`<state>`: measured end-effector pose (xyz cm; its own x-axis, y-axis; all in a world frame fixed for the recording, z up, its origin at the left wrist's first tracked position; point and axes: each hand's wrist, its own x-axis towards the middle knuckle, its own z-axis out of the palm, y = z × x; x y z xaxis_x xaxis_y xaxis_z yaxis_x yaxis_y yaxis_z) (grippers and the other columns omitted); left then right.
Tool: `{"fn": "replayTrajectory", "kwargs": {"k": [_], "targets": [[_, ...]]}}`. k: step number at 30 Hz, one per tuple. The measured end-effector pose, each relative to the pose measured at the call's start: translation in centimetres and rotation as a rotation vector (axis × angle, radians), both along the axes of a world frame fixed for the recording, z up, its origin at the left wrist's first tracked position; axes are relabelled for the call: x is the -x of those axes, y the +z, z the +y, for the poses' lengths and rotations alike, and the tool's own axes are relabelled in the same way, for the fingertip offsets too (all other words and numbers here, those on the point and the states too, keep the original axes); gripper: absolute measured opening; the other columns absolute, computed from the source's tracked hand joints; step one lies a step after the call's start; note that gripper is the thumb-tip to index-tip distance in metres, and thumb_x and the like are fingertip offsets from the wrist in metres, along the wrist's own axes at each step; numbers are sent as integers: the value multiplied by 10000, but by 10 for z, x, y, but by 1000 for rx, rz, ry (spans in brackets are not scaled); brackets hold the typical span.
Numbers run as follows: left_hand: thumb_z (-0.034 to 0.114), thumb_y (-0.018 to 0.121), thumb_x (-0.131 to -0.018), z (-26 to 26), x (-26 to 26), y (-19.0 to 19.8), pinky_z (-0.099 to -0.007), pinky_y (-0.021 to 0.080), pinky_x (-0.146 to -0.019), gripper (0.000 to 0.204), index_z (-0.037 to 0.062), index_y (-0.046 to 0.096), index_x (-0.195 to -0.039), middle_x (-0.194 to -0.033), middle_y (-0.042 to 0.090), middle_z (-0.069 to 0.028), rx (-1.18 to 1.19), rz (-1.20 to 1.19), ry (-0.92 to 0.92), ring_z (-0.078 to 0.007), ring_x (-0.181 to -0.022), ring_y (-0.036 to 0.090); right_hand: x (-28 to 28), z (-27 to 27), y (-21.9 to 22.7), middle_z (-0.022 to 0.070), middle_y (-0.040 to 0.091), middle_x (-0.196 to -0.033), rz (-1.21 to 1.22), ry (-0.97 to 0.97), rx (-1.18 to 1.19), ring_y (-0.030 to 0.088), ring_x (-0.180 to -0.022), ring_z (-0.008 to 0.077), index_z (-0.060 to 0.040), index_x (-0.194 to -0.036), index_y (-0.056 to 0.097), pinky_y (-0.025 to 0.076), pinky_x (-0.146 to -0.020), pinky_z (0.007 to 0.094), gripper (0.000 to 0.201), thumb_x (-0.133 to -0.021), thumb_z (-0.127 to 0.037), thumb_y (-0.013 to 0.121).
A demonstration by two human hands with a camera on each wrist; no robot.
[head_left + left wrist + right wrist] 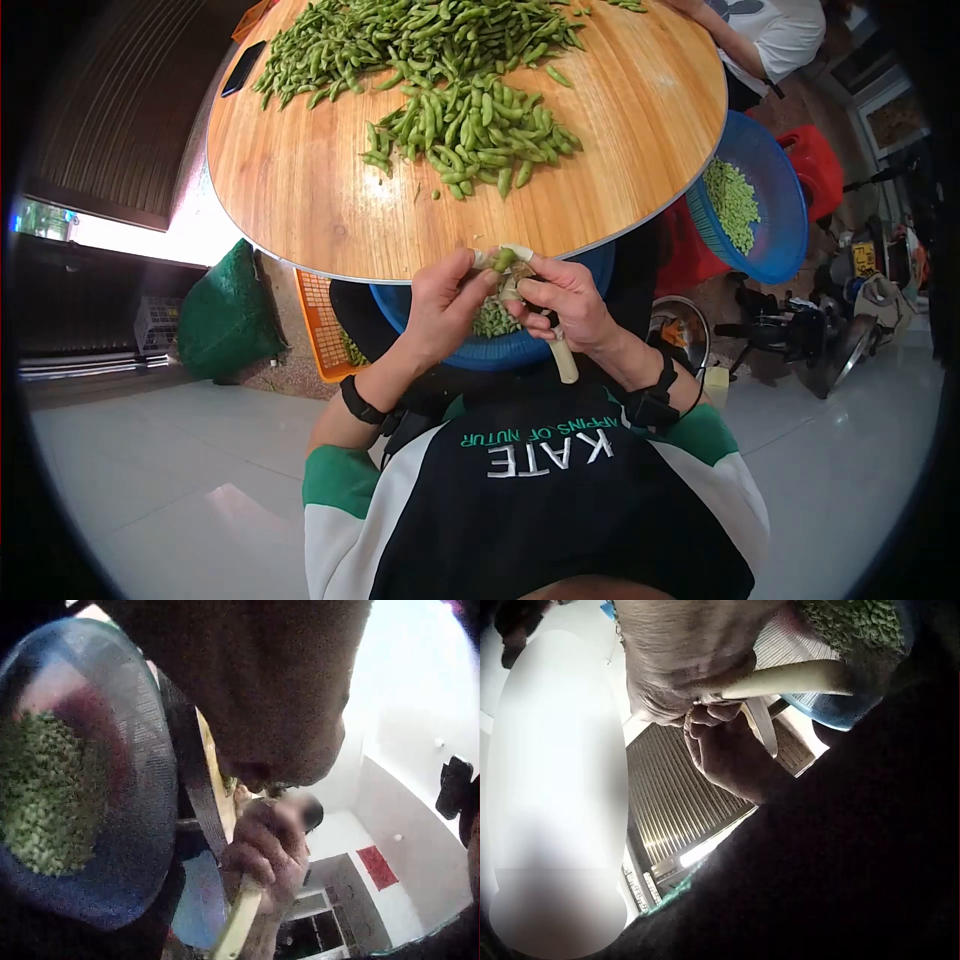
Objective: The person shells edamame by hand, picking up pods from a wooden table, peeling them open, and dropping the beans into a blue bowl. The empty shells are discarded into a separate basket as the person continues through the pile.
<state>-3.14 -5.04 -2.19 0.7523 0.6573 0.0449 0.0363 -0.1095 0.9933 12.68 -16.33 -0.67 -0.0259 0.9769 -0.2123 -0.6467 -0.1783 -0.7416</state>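
Observation:
In the head view my left hand (443, 305) pinches a green soybean pod (504, 259) between thumb and forefinger, just off the table's near edge. My right hand (566, 300) meets it there, its fingers curled round a small knife with a pale handle (566, 362). The right wrist view shows the knife's handle (802, 678) poking out of the fist and a blade (760, 726) below. Whitish covers wrap some fingertips. Beneath both hands, a blue basin (470, 357) holds shelled beans (495, 322).
A round wooden table (300, 200) bears heaps of soybean pods (470, 130) and a phone (243, 68). At right stand a blue basket (785, 215) of shelled beans and a metal bowl (703, 318). An orange crate (318, 325) and green sack (235, 315) are at left. Another person (785, 45) sits across.

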Motion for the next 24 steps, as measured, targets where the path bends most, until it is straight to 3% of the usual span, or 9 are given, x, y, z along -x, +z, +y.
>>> {"fn": "replayTrajectory", "kwargs": {"k": [2, 7, 11, 12, 14, 17, 18, 20, 24], "targets": [[48, 584, -877, 3, -2, -1, -224, 399, -509, 51, 6, 593, -905, -708, 576, -13, 20, -42, -8, -64, -586, 494, -2, -1, 1, 74, 576, -787, 75, 13, -11, 411, -496, 54, -7, -1310, 452, 338, -412, 163, 383, -936, -91, 452], [75, 576, -876, 12, -9, 11, -245, 425, -489, 135, -11, 590, -979, -738, 598, -59, 974, -201, -243, -108, -562, 527, -12, -4, -7, 78, 579, -775, 130, 65, -18, 413, -486, 55, 7, -1272, 489, 332, -413, 164, 358, -924, -72, 466], [70, 559, -881, 16, -11, -1, -248, 433, -492, 147, -10, 580, -1002, -751, 602, -65, 1273, -393, -484, -114, -555, 523, -12, -5, -8, 72, 580, -780, -159, 63, -164, 414, -490, 55, 7, -1283, 480, 334, -422, 167, 360, -932, -74, 469], [80, 561, -885, 15, -11, 2, -250, 442, -497, 145, -7, 579, -1000, -742, 597, -61, 1200, -323, -398, -117, -561, 532, -12, -5, -8, 71, 581, -787, -375, 17, -215, 415, -494, 56, 5, -1292, 472, 336, -426, 168, 366, -936, -79, 472], [89, 562, -890, 10, -13, 3, -252, 451, -501, 143, -4, 579, -997, -733, 591, -57, 1124, -253, -318, -121, -566, 541, -11, -2, -6, 71, 594, -807, -175, -7, -113, 425, -500, 53, 10, -1269, 487, 345, -421, 173, 345, -935, -77, 480], [86, 608, -877, -5, -15, 7, -269, 453, -509, 129, -5, 576, -963, -682, 550, -38, 305, -41, 13, -166, -603, 589, -8, 0, -8, 76, 608, -839, 79, -43, -4, 438, -515, 53, 9, -1231, 507, 360, -417, 178, 308, -938, -87, 489], [86, 608, -877, -5, -16, 7, -269, 453, -509, 129, -5, 576, -963, -682, 550, -38, 303, -43, 16, -166, -603, 589, -7, 0, -9, 81, 610, -850, 133, -54, 0, 442, -523, 56, 3, -1216, 513, 366, -419, 179, 292, -943, -99, 489], [51, 644, -831, -3, -16, 9, -290, 435, -498, 137, 0, 587, -945, -698, 547, -80, -611, -49, 101, -218, -590, 583, -5, 1, -9, 86, 611, -857, 168, -47, 11, 446, -529, 60, -2, -1203, 516, 372, -421, 179, 280, -946, -108, 490], [26, 657, -794, -4, -18, 24, -319, 419, -487, 166, 13, 607, -953, -721, 526, -112, -1169, 76, 155, -241, -564, 555, -2, 1, -7, 94, 611, -863, 245, -57, 33, 454, -538, 69, -11, -1212, 512, 372, -423, 179, 285, -950, -124, 492]]}}
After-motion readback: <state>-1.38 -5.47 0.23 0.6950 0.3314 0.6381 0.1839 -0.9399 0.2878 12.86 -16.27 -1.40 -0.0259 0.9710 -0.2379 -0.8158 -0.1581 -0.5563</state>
